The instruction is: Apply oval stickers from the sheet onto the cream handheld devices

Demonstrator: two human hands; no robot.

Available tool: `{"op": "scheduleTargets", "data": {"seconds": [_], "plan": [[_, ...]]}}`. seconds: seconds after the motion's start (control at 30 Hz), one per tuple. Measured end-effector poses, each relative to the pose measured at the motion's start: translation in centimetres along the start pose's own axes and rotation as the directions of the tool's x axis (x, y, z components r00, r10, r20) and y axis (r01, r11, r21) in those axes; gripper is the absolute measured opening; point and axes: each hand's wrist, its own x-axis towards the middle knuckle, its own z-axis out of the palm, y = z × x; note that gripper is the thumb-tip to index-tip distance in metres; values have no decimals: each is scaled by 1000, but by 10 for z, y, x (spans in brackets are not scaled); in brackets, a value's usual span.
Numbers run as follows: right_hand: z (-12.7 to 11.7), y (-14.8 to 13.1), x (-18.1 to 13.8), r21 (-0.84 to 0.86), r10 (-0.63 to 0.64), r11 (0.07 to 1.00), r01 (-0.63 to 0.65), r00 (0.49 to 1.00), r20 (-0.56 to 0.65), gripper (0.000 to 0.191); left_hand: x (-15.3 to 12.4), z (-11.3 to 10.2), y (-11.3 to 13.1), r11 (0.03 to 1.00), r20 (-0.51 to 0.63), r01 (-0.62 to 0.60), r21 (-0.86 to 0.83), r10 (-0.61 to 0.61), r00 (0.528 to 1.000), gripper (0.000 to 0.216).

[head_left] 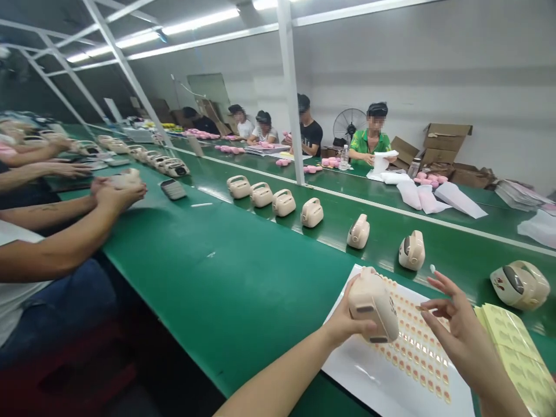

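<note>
My left hand (347,321) is wrapped round a beige device (373,304), holding it above a white sticker sheet (360,370) with rows of small round stickers. Just to the right, my right hand (456,324) hovers with its fingers spread. A small white sticker (432,269) clings to the tip of one raised finger. A stack of yellowish sticker sheets (516,353) lies to the right of that hand.
More beige devices (282,202) sit in a line along the green conveyor belt (208,255), one (520,284) at far right. A co-worker's arms (65,231) reach in from the left. Other people sit across the belt by cardboard boxes (445,139) and a fan (348,124).
</note>
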Motion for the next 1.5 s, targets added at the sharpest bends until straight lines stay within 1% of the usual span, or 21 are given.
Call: {"op": "scheduleTargets", "data": {"seconds": [0.07,0.13,0.23,0.3,0.4,0.5,0.57,0.77,0.87,0.93,1.03,1.1,1.17,1.2,1.27,1.37,1.43,1.5], "plan": [[-5,-10,2,85,-1,996,-7,996,94,53,-6,0,-2,984,31,-28,174,23,999,95],[-5,-19,4,126,13,991,-39,979,201,53,-10,1,-3,956,74,-51,289,31,997,91],[-2,-29,8,112,55,989,-92,951,304,55,-14,2,-3,929,155,-79,362,24,988,84],[2,-31,9,89,78,989,-115,937,339,60,-15,4,-2,920,184,-90,381,20,983,82],[8,-31,6,83,84,989,-123,927,367,66,-17,6,0,916,200,-96,388,18,980,80],[13,-31,2,101,67,989,-110,932,356,68,-17,8,3,923,190,-95,374,24,981,75],[14,-32,1,98,40,992,-79,934,354,69,-17,7,4,926,179,-91,367,25,983,73],[15,-39,0,3,1,1000,-2,919,394,77,-18,3,3,911,197,-96,401,17,980,78],[21,-39,-2,-39,-40,997,59,927,374,78,-20,2,2,903,170,-95,419,24,985,79],[26,-34,-8,-74,-70,992,100,940,333,77,-21,0,1,889,153,-79,450,10,988,81],[33,-24,-21,-116,-193,967,228,947,258,74,-22,-3,-1,857,162,-72,511,-14,987,84],[34,-21,-31,-123,-298,936,329,929,221,74,-21,-5,-2,842,162,-70,536,-21,987,85],[31,-21,-36,-92,-347,925,369,919,189,75,-21,-6,-1,838,153,-59,543,-30,988,86],[30,-21,-37,-58,-344,932,359,922,176,74,-20,-5,1,838,148,-54,543,-33,988,87],[29,-24,-34,32,-289,957,288,944,160,74,-20,-4,3,839,133,-41,542,-38,990,85],[31,-24,-23,172,-120,981,86,972,201,82,-21,0,6,830,114,-22,557,-50,992,81],[35,-19,-12,247,-12,967,-55,965,262,88,-22,0,6,804,161,-54,592,-52,986,80],[37,-11,-1,294,60,944,-147,956,287,88,-25,-2,6,773,243,-108,625,-61,968,80]]}}
